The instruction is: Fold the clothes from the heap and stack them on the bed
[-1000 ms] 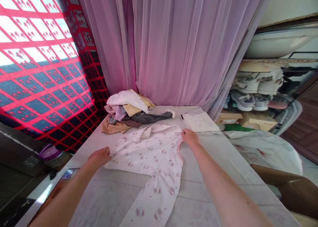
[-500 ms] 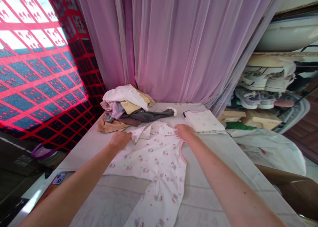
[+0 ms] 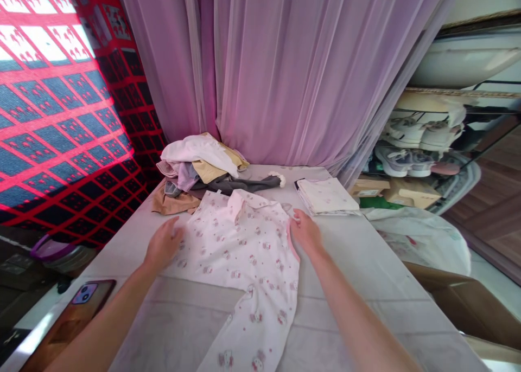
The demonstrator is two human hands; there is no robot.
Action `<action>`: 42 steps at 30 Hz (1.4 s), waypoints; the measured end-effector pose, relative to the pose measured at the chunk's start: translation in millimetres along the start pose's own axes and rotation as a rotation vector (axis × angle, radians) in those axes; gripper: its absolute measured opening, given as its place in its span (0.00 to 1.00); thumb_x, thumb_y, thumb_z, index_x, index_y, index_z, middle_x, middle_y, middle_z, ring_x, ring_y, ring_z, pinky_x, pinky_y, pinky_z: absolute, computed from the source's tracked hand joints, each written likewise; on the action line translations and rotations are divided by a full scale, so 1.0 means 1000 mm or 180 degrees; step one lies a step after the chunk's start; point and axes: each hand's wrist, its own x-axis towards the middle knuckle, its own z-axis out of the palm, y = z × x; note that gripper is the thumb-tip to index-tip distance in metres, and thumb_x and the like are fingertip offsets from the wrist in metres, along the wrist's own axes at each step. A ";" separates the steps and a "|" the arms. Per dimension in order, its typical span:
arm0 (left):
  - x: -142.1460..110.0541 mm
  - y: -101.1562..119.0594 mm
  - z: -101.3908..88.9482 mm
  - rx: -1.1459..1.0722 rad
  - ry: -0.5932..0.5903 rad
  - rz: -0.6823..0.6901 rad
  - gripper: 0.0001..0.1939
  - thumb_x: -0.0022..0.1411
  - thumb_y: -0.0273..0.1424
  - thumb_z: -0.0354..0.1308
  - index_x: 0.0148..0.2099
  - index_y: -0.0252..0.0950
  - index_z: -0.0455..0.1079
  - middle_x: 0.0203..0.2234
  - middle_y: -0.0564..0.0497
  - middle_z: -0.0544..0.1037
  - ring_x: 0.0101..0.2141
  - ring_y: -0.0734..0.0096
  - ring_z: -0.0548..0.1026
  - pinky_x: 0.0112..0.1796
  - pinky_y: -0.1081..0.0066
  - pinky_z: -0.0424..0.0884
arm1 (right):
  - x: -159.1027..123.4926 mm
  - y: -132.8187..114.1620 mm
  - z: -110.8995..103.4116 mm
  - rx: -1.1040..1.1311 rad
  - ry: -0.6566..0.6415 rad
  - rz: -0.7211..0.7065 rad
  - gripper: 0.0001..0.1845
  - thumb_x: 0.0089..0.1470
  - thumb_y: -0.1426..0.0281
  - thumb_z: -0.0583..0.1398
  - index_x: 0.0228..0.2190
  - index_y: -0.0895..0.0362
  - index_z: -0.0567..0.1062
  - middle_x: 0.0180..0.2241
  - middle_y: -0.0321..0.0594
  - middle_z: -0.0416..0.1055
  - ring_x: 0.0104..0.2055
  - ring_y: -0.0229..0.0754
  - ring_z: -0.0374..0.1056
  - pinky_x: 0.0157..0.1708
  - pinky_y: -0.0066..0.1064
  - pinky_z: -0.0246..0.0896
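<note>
A white garment (image 3: 244, 247) with a small cartoon cat print and a pink-trimmed edge lies spread on the pale covered surface (image 3: 342, 301). One part of it reaches toward me, and a fold is bunched at its far edge. By its left side is my left hand (image 3: 165, 244), fingers apart and slightly blurred, holding nothing. My right hand (image 3: 306, 232) is open beside the pink trim, its fingertips at or just above the cloth; contact is hard to tell.
A loose heap of clothes (image 3: 199, 160) lies at the back left. Folded white cloths (image 3: 328, 196) are stacked at the back right. A phone (image 3: 83, 301) rests near the left edge. Purple curtains (image 3: 268, 74) hang behind, and a shelf with shoes (image 3: 402, 160) stands right.
Both hands have let go of the garment's far edge and come nearer me, the left one also outward. The far edge now lies looser, with a bunched fold. The view has shifted slightly.
</note>
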 end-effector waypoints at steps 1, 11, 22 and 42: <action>-0.011 -0.012 0.001 0.0204 -0.0072 0.0011 0.23 0.62 0.39 0.50 0.56 0.36 0.66 0.54 0.43 0.72 0.47 0.57 0.74 0.51 0.61 0.67 | -0.018 0.006 0.002 -0.0015 -0.0071 0.0010 0.23 0.60 0.66 0.49 0.55 0.54 0.66 0.51 0.42 0.71 0.46 0.43 0.69 0.46 0.31 0.60; -0.064 -0.015 -0.010 0.0519 -0.0029 -0.0046 0.16 0.62 0.38 0.47 0.44 0.36 0.71 0.48 0.42 0.76 0.50 0.56 0.73 0.48 0.64 0.68 | -0.126 0.001 0.009 -0.0352 -0.0187 0.0117 0.26 0.57 0.62 0.53 0.57 0.54 0.63 0.41 0.41 0.76 0.44 0.47 0.70 0.44 0.36 0.60; -0.119 -0.002 -0.035 0.0516 -0.0743 -0.0483 0.18 0.59 0.37 0.48 0.50 0.39 0.66 0.40 0.45 0.80 0.41 0.55 0.77 0.36 0.65 0.69 | -0.126 0.025 -0.030 -0.0553 -0.0593 0.0403 0.29 0.55 0.70 0.51 0.59 0.56 0.59 0.42 0.45 0.76 0.45 0.50 0.72 0.40 0.37 0.61; -0.006 0.032 0.037 0.0588 -0.0511 0.1222 0.22 0.66 0.36 0.47 0.59 0.39 0.66 0.61 0.45 0.65 0.62 0.59 0.59 0.61 0.60 0.54 | 0.010 -0.090 0.014 -0.0544 -0.0528 -0.1456 0.24 0.57 0.64 0.55 0.56 0.50 0.67 0.56 0.42 0.66 0.53 0.45 0.66 0.51 0.33 0.58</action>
